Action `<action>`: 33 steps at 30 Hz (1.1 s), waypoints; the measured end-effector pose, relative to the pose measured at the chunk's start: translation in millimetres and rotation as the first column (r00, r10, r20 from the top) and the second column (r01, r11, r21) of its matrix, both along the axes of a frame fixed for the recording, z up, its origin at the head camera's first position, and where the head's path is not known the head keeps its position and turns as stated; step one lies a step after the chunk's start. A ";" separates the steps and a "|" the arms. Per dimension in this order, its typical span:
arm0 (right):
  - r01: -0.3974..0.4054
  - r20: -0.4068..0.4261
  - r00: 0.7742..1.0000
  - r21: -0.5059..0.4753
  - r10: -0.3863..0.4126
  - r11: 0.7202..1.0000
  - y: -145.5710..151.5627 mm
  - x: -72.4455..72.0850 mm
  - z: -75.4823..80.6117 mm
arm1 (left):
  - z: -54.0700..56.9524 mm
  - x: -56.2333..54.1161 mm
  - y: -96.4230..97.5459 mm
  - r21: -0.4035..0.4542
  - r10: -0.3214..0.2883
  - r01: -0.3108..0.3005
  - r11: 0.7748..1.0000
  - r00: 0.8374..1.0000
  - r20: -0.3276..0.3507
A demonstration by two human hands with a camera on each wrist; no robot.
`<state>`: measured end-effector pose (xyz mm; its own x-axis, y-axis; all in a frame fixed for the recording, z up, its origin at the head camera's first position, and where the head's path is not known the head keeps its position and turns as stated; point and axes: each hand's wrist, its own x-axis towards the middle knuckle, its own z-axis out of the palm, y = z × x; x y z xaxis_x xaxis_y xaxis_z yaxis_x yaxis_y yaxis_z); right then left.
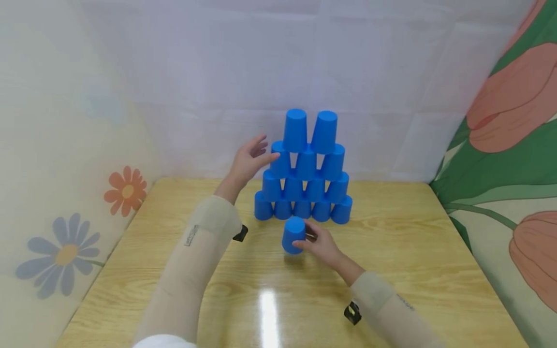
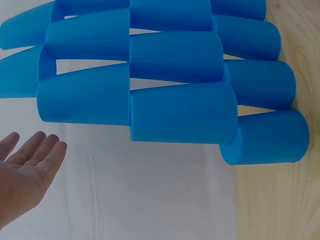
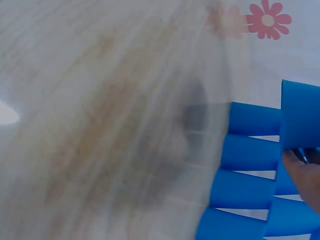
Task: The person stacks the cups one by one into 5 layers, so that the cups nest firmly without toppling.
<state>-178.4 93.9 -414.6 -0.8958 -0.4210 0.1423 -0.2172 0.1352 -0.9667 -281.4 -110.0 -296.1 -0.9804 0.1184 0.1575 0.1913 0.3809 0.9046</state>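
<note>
Blue upside-down cups form a tiered pyramid (image 1: pixel 306 164) on the wooden table, with two cups on its top row. One more blue cup (image 1: pixel 294 236) is in front of the stack, mouth down, gripped from its right side by my right hand (image 1: pixel 321 244). In the right wrist view this held cup (image 3: pixel 302 115) shows at the right edge, the thumb against it. My left hand (image 1: pixel 251 162) is raised beside the left side of the upper rows, fingers loosely spread and holding nothing. The left wrist view shows that hand (image 2: pixel 30 172) apart from the cups.
The wooden table (image 1: pixel 209 299) reaches back to a white cloth backdrop (image 1: pixel 209 87). Flower-patterned panels stand at the left (image 1: pixel 43 145) and right (image 1: pixel 487 208). A bright light reflection lies on the near tabletop.
</note>
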 end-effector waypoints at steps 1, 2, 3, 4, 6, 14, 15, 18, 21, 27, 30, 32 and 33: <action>0.001 -0.009 1.000 -0.001 -0.001 1.000 1.8 -0.4 4.1 | -3.9 -0.6 -1.5 -0.002 0.000 0.000 1.000 1.000 -0.004; 0.000 -0.024 1.000 -0.001 0.000 1.000 3.7 -1.1 8.2 | -7.7 -0.8 -3.0 -0.006 0.006 -0.006 1.000 1.000 -0.002; 0.004 -0.033 0.999 0.001 -0.004 1.000 5.5 -1.8 12.3 | -11.4 -0.6 -4.6 -0.007 0.012 -0.012 1.000 1.000 -0.002; 0.007 -0.047 0.999 0.003 -0.007 1.000 7.4 -2.6 16.4 | -15.5 -0.9 -6.6 -0.009 0.014 -0.014 1.000 1.000 -0.007; 0.013 -0.060 0.998 0.012 -0.013 1.000 11.3 -4.3 23.9 | -24.3 -2.9 -10.7 -0.020 0.022 -0.022 1.000 1.000 -0.006; 0.040 -0.157 0.987 0.067 -0.029 0.997 23.1 -10.8 51.1 | -40.7 7.4 -19.3 0.009 0.015 -0.015 1.000 1.000 0.011; 0.043 -0.167 0.985 0.066 -0.032 0.997 23.9 -11.5 54.1 | -38.4 12.4 -18.7 0.022 0.011 -0.011 1.000 1.000 0.017; 0.044 -0.183 0.982 0.052 -0.034 0.998 26.5 -13.2 61.9 | -32.8 26.5 -16.5 0.057 -0.004 0.003 0.998 1.000 0.020; 0.052 -0.202 0.978 0.042 -0.043 0.998 29.6 -15.5 69.6 | -30.2 37.9 -13.7 0.073 0.001 -0.004 0.997 0.999 0.042; 0.051 -0.242 0.970 0.053 -0.037 0.997 38.7 -29.3 77.7 | -53.6 36.0 -16.8 0.081 0.026 -0.031 0.996 0.997 0.068; 0.063 -0.273 0.961 0.073 -0.041 0.995 44.6 -39.8 79.7 | -66.2 35.5 -19.0 0.085 0.038 -0.044 0.995 0.997 0.066; 0.080 -0.276 0.960 0.086 -0.054 0.993 44.3 -38.2 92.6 | -70.4 37.9 -19.8 0.081 0.044 -0.050 0.995 0.996 0.076; 0.085 -0.288 0.956 0.088 -0.056 0.992 44.9 -39.2 96.8 | -75.6 36.7 -21.5 0.081 0.046 -0.052 0.995 0.996 0.073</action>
